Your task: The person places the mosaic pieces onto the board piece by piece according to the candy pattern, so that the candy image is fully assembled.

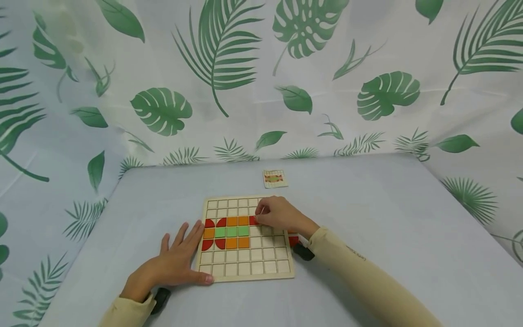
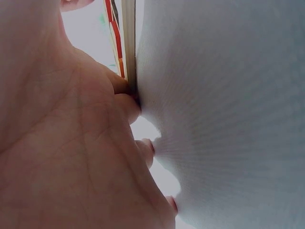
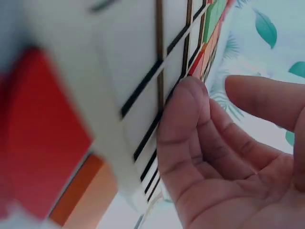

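Note:
A square wooden grid board (image 1: 261, 269) lies on the table. Its left part holds red quarter-round pieces (image 1: 207, 245), orange squares (image 1: 231, 221) and green squares (image 1: 231, 231). My left hand (image 1: 173, 263) rests spread against the board's left side, thumb at the near left corner; the left wrist view shows its fingertips beside the board's edge (image 2: 128, 43). Over the upper right of the grid, my right hand (image 1: 282, 215) touches a red piece (image 1: 252, 220) at the end of the top coloured row. In the right wrist view one fingertip meets this red piece (image 3: 196, 63), another finger apart from it.
A small pattern card (image 1: 274, 179) lies beyond the board. Loose red (image 1: 293, 240) and orange pieces sit past the board's right edge, partly behind the right wrist. Leaf-printed cloth (image 1: 245, 127) stands behind the table and along both sides.

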Demonstrator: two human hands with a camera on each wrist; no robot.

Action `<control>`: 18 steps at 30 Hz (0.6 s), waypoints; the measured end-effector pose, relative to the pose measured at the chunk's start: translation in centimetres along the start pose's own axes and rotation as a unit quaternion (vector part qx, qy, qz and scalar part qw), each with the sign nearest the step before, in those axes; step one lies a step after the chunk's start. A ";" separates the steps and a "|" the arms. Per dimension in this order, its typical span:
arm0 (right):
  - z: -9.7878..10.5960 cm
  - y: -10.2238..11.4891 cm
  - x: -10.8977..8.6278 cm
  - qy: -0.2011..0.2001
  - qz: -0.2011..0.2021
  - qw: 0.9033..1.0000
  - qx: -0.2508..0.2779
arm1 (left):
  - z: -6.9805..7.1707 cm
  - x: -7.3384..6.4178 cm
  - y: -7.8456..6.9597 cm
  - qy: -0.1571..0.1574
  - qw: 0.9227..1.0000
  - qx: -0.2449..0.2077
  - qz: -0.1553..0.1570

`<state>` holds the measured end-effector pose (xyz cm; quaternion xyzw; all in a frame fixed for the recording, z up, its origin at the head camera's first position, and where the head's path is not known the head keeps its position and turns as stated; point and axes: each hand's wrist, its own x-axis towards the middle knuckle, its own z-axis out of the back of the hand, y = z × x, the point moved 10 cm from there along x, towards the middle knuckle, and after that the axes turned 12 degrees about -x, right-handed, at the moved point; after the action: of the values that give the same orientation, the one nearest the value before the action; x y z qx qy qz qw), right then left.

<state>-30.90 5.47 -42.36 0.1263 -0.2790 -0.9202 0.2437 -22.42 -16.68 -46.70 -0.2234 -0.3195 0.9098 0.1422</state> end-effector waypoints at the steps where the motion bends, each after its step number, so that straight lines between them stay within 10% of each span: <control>1: 0.0 -0.1 -0.3 0.006 0.006 1.000 0.012 | 0.0 0.0 0.0 0.000 1.000 0.000 0.001; 18: 3.7 -3.1 -6.1 -0.033 0.027 0.999 0.020 | -0.2 0.0 0.2 -0.001 1.000 -0.018 -0.007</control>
<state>-28.28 12.61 -40.54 0.0936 -0.3079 -0.9114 0.2564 -22.32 -16.76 -46.92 -0.2225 -0.3373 0.9033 0.1439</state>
